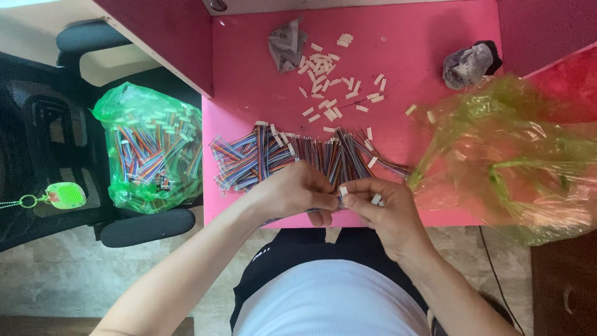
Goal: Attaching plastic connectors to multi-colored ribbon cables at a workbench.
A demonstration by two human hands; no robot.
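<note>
My left hand [297,191] and my right hand [380,208] meet at the near edge of the pink table [398,68]. Between their fingertips they pinch a small white connector [342,191] on a short multicoloured ribbon cable. My right hand also keeps another white connector [376,199] tucked against its fingers. Just beyond the hands lies a wide pile of multicoloured ribbon cables [292,154]. Loose white connectors [329,81] are scattered farther back on the table.
A green plastic bag full of ribbon cables [152,149] rests on a black office chair [43,137] at the left. A crumpled translucent green bag [516,155] covers the table's right side. Two crumpled paper wads [287,45] [467,64] lie at the back.
</note>
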